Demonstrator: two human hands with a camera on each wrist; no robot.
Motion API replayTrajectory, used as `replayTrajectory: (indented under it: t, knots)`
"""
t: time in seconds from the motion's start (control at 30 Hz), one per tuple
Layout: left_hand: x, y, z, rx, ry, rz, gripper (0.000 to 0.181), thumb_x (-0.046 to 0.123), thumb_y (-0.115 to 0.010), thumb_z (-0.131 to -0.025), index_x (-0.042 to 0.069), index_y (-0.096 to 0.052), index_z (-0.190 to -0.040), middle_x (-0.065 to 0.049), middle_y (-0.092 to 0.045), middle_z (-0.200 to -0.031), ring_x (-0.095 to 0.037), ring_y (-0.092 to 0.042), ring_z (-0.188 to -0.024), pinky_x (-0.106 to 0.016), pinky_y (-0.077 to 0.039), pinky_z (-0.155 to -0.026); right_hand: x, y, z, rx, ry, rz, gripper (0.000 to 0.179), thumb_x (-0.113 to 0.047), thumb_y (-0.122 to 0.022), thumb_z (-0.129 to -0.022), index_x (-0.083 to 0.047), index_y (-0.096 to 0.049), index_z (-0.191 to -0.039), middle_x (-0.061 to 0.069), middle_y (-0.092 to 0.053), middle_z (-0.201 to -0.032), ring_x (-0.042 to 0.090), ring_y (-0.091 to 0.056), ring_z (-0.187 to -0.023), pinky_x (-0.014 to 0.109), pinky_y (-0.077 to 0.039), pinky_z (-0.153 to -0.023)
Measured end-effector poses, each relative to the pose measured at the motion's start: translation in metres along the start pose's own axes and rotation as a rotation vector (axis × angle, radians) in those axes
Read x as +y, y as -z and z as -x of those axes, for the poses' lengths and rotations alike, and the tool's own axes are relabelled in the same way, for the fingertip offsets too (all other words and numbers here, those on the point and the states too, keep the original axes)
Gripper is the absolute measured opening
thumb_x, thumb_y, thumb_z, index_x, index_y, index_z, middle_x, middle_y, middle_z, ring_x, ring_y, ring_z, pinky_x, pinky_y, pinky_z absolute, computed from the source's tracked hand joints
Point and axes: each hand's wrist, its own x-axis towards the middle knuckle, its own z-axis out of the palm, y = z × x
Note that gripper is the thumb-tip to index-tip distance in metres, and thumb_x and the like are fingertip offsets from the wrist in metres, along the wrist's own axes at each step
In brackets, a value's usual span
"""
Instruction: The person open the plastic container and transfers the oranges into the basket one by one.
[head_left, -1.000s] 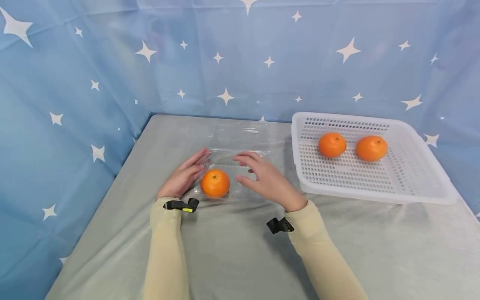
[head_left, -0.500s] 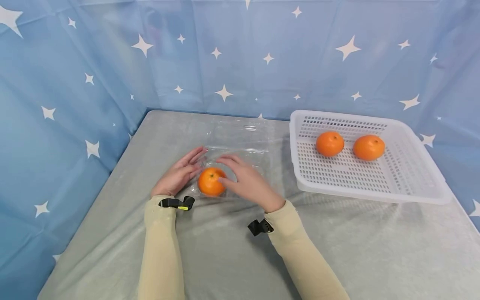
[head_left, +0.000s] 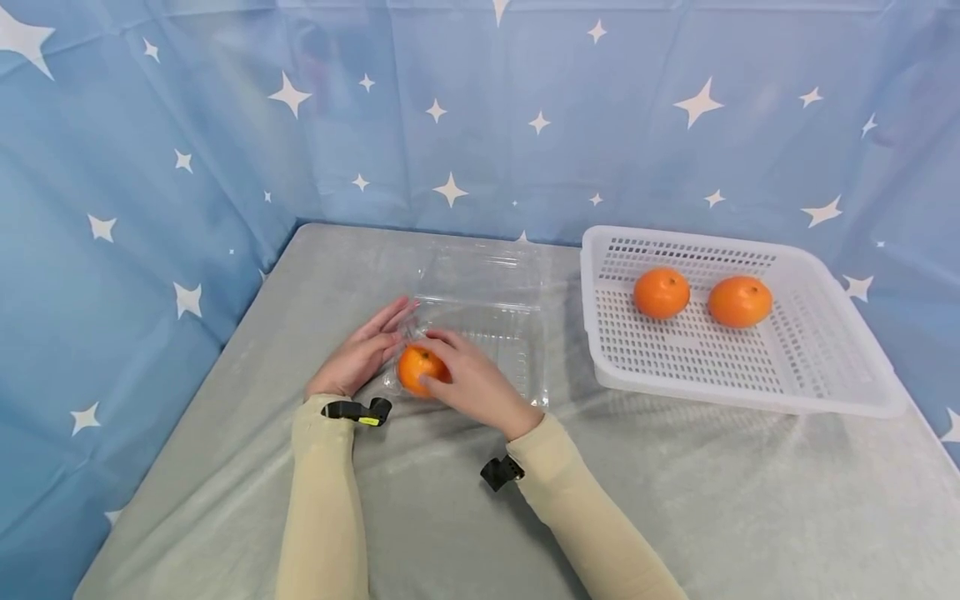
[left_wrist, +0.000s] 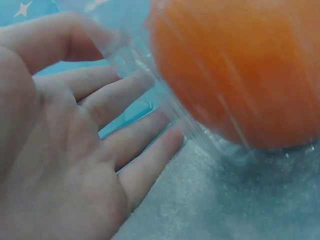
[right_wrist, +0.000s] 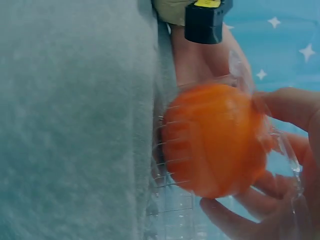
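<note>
An orange (head_left: 415, 367) sits in the near left corner of a clear plastic clamshell box (head_left: 517, 358) whose lid (head_left: 480, 271) lies folded back behind it. My right hand (head_left: 480, 386) reaches over the box and holds the orange, thumb on its near side and fingers over its far side. In the right wrist view, the fingers curve about the orange (right_wrist: 215, 142), seen through the box's clear wall. My left hand (head_left: 356, 358) rests against the box's left side. Its fingers (left_wrist: 120, 100) are spread and fairly straight along the clear wall in the left wrist view.
At the right stands a white perforated plastic basket (head_left: 697, 387) with two more oranges, one on the left (head_left: 662, 292) and one on the right (head_left: 740, 302). A grey cloth (head_left: 450, 517) covers the table, and a blue star-patterned curtain (head_left: 570, 158) hangs behind.
My right hand has moved left and down from beside the orange and now grips it. My left hand has stayed at the box's left side.
</note>
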Motion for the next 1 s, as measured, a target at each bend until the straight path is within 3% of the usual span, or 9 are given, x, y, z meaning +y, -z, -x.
replayTrajectory:
  t: [0.27,0.53,0.83,1.0]
  knots:
    - [-0.0006,-0.0008,-0.0017,-0.002,0.005,-0.021,0.057,0.002,-0.039,-0.094,0.013,-0.014,-0.144,-0.007,-0.017,-0.147,-0.023,-0.01,-0.135,-0.04,-0.013,-0.107,0.0019,-0.0043,0.0008,-0.032,-0.032,-0.064,0.058,-0.036,-0.059,-0.083,-0.025,-0.038,-0.135,0.007,-0.032,-0.138,0.022,-0.041,-0.116,0.04,-0.041,-0.09]
    - [-0.0003,-0.0003,-0.0022,0.017,0.025,-0.061,0.06,0.005,-0.044,-0.093,0.016,-0.015,-0.144,-0.004,-0.02,-0.147,-0.022,-0.013,-0.134,-0.037,-0.016,-0.106,0.0037,-0.0064,0.0012,-0.036,-0.053,-0.033,0.058,-0.038,-0.053,-0.088,-0.023,-0.032,-0.14,0.005,-0.017,-0.147,0.024,-0.028,-0.129,0.041,-0.031,-0.099]
    - [-0.001,-0.0012,0.0003,0.02,0.012,-0.082,0.061,0.003,-0.043,-0.093,0.01,-0.011,-0.144,-0.007,-0.019,-0.147,-0.022,-0.012,-0.134,-0.032,-0.022,-0.104,0.0031,-0.0102,0.0007,-0.009,-0.107,-0.043,0.071,-0.038,-0.063,-0.081,-0.02,-0.029,-0.14,0.009,-0.024,-0.144,0.025,-0.038,-0.121,0.041,-0.04,-0.091]
    - [-0.003,-0.0015,-0.0006,0.022,0.01,-0.072,0.06,0.002,-0.043,-0.093,0.013,-0.014,-0.144,-0.008,-0.019,-0.147,-0.022,-0.012,-0.134,-0.032,-0.021,-0.105,0.0027,-0.0106,0.0017,0.026,-0.116,-0.034,0.075,-0.033,-0.069,-0.077,-0.021,-0.031,-0.14,0.008,-0.032,-0.138,0.023,-0.044,-0.113,0.038,-0.042,-0.088]
